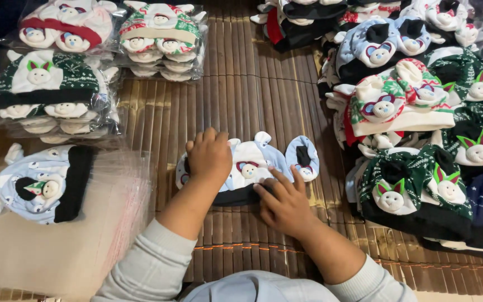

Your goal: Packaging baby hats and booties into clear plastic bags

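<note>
Both hands pressing baby cap set; bare mat beyond.

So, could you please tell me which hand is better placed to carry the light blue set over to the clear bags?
Probably the left hand: it already rests on the light blue set, and the clear bags lie on its side. The right hand only touches the set's near edge.

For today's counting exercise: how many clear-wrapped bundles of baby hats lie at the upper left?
3: red-and-white bundle in the far corner, green-and-red bundle beside it, dark green bundle below. Others may lie outside the frame.
</note>
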